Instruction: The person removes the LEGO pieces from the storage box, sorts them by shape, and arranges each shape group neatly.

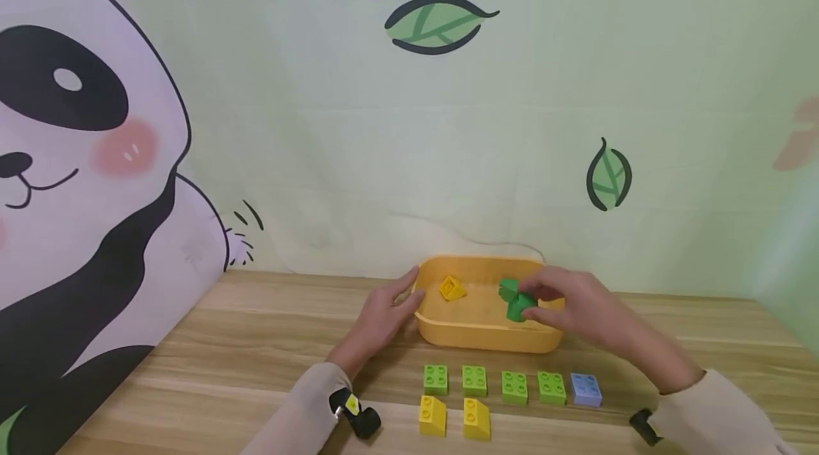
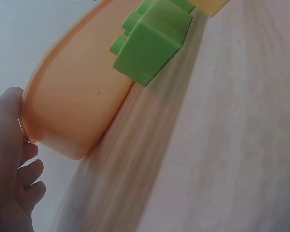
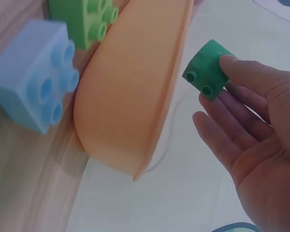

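An orange-yellow plastic bin stands on the wooden table near the backdrop. My left hand holds its left end, thumb at the rim and several fingers lower down. Above the bin's right part, my right hand pinches a dark green building block with a curved side and two studs showing. In the head view a second dark green piece appears just left of it; whether the two touch I cannot tell. A yellow sloped block lies inside the bin at the left.
In front of the bin runs a row of light green blocks, ending at the right with a light blue block. Two yellow sloped blocks sit nearer to me. A backdrop with a panda rises behind the table.
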Demonstrator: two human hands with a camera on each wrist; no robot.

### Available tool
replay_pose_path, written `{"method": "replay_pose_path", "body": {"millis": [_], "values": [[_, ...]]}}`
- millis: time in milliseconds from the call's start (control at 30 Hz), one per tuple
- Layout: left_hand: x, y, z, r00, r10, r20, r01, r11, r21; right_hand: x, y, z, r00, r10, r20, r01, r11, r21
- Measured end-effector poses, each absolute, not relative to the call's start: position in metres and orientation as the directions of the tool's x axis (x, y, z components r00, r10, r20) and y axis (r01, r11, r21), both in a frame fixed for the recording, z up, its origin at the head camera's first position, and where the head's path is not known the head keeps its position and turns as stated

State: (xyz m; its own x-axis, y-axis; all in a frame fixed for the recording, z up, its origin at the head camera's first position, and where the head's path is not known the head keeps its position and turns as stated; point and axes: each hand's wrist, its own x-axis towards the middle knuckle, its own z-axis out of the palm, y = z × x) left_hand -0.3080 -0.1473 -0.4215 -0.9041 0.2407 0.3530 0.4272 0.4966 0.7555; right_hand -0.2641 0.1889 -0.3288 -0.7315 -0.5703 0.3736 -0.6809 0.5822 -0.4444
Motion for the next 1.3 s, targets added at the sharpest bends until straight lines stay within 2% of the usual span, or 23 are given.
{"method": "replay_pose_path", "body": {"millis": [167,333,567,800,967,1300], "values": [[-0.308,-0.146,-0.422,-0.904,0.245,0.352,0.428,0.494,0.757,-0.249,0.192,-0.331,-0.702,-0.583,0.41,-0.711,0.54,-0.45],[-0.309,-0.146,-0.423,-0.902,0.246,0.354,0.431,0.498,0.753,-0.236,0.195,-0.334,-0.712,-0.578,0.4,-0.702,0.56,-0.441],[-0.309,-0.146,-0.424,-0.902,0.239,0.358,0.431,0.499,0.752,-0.226,0.198,-0.346,-0.637,-0.64,0.43,-0.768,0.476,-0.428],[-0.309,-0.146,-0.423,-0.908,0.24,0.342,0.418,0.498,0.76,-0.213,0.197,-0.348,-0.69,-0.653,0.313,-0.707,0.518,-0.481],[-0.309,-0.146,-0.422,-0.906,0.239,0.35,0.423,0.497,0.758,-0.207,0.194,-0.348,-0.688,-0.676,0.264,-0.7,0.524,-0.485],[-0.31,-0.146,-0.424,-0.908,0.24,0.344,0.419,0.505,0.754,-0.2,0.186,-0.35,-0.683,-0.724,0.096,-0.628,0.515,-0.584]]}}
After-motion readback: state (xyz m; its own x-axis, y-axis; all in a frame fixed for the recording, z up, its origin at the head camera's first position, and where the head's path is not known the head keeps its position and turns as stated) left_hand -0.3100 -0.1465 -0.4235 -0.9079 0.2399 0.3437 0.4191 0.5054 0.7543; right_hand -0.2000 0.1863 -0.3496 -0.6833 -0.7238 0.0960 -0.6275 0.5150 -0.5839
